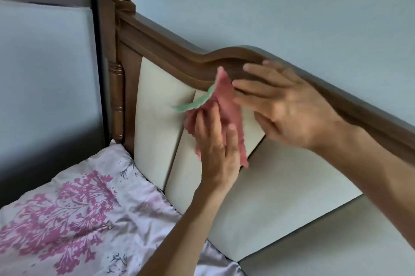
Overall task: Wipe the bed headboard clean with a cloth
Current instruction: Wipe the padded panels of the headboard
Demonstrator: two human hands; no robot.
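The headboard [170, 51] has a carved brown wooden frame and cream padded panels [157, 100]. A pink cloth with a green edge [226, 98] hangs in front of the panels. My left hand [215, 147] grips the cloth from below, fingers and thumb curled round it. My right hand [285, 105] is blurred, fingers straight and spread, its fingertips touching the cloth's upper right side just below the wooden top rail.
A pillow with a pink flower print [74, 215] lies on the bed at the lower left. A turned wooden bedpost [116, 29] rises at the headboard's left end. A pale blue wall [269, 2] stands behind.
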